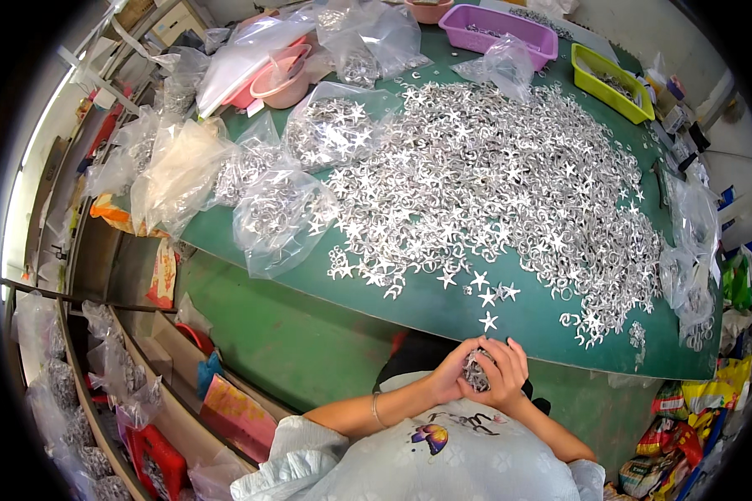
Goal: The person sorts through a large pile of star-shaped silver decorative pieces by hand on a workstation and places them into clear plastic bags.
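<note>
Close to my body, just off the table's front edge, my left hand and my right hand are cupped together. Between them sits a clump of small silver metal pieces, partly hidden by my fingers. Just beyond my hands, a few silver star-shaped pieces lie singly on the green table. Past those spreads a wide heap of silver stars and curved pieces.
Clear plastic bags of silver pieces stand left of the heap. Pink bowls, a purple basket and a yellow-green basket are along the back. Shelf compartments with bags stand at left; colourful packets lie lower right.
</note>
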Demonstrator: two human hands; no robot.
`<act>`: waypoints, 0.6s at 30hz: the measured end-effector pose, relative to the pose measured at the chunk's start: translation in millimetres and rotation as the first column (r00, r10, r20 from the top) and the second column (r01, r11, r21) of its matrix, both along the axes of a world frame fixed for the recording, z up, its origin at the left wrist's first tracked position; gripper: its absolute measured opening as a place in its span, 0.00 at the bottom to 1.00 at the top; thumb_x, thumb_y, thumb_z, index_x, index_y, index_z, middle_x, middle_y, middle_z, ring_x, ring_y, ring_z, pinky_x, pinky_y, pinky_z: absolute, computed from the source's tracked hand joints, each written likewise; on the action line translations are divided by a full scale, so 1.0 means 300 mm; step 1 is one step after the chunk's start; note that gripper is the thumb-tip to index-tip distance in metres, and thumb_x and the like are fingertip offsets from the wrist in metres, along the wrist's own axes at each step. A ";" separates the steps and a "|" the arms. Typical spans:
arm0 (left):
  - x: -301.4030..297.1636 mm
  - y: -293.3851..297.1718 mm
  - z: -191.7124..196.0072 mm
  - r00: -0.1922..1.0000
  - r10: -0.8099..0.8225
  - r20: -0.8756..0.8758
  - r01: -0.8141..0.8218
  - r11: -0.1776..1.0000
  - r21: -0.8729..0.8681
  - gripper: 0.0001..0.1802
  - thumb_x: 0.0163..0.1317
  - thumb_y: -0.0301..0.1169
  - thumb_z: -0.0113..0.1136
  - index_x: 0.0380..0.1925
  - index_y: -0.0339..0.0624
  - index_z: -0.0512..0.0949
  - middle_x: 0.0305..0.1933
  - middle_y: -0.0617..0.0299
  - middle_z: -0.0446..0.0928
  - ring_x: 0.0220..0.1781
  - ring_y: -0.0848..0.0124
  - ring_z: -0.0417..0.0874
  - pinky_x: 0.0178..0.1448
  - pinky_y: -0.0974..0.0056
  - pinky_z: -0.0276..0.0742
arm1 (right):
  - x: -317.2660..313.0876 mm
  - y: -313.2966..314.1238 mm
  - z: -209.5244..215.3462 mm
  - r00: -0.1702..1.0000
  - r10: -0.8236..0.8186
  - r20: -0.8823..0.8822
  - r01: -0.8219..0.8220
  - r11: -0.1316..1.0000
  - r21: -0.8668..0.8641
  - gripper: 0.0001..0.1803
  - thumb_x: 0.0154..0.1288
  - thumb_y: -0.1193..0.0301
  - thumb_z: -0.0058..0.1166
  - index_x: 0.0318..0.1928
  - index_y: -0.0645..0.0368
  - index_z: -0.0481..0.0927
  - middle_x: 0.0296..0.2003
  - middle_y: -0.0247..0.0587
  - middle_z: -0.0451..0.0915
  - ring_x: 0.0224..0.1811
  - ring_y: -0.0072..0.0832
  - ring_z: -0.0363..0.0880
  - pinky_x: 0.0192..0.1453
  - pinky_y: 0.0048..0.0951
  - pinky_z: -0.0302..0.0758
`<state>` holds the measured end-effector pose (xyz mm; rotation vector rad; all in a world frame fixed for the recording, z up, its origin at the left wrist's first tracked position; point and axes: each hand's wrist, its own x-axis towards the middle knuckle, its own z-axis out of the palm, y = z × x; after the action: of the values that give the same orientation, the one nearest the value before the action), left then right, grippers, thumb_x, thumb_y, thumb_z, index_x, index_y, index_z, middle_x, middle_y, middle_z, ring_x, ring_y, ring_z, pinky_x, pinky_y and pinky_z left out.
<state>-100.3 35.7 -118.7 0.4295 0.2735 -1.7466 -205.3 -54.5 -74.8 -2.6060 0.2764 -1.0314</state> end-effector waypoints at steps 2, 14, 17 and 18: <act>-0.008 0.006 -0.008 1.000 -0.006 0.010 0.007 1.000 -0.023 0.22 0.71 0.44 0.39 0.52 0.40 0.72 0.54 0.56 0.76 0.54 0.68 0.78 0.59 0.63 0.74 | -0.001 0.008 -0.013 0.999 0.021 0.035 -0.022 1.000 0.017 0.23 0.41 0.64 0.68 0.40 0.58 0.79 0.47 0.46 0.80 0.44 0.41 0.81 0.56 0.46 0.72; 0.012 -0.014 0.252 0.935 -0.074 0.348 0.105 0.992 -0.070 0.26 0.72 0.41 0.31 0.56 0.32 0.67 0.60 0.49 0.70 0.62 0.65 0.72 0.66 0.66 0.66 | -0.010 0.020 -0.059 0.988 0.061 0.143 -0.063 0.998 0.007 0.21 0.43 0.66 0.65 0.41 0.57 0.79 0.43 0.44 0.79 0.40 0.40 0.81 0.49 0.44 0.78; 0.011 -0.020 0.150 0.960 -0.004 0.281 0.085 0.957 -0.277 0.26 0.72 0.41 0.31 0.56 0.32 0.68 0.60 0.50 0.70 0.61 0.66 0.72 0.66 0.67 0.66 | -0.003 0.028 -0.063 0.986 0.067 0.154 -0.065 0.998 -0.020 0.21 0.43 0.64 0.65 0.41 0.56 0.79 0.43 0.44 0.79 0.40 0.40 0.81 0.49 0.43 0.79; 0.009 -0.011 0.147 0.956 -0.011 0.292 0.086 0.965 -0.247 0.26 0.72 0.41 0.31 0.56 0.32 0.68 0.60 0.50 0.70 0.61 0.66 0.72 0.66 0.66 0.66 | 0.000 0.030 -0.063 0.986 0.066 0.155 -0.063 0.998 -0.027 0.21 0.43 0.64 0.65 0.41 0.56 0.79 0.43 0.44 0.79 0.40 0.40 0.81 0.49 0.43 0.79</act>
<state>-97.7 32.2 -74.6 0.4966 -0.1739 -1.7128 -205.1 -45.3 -93.5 -2.5175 0.1432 -1.2140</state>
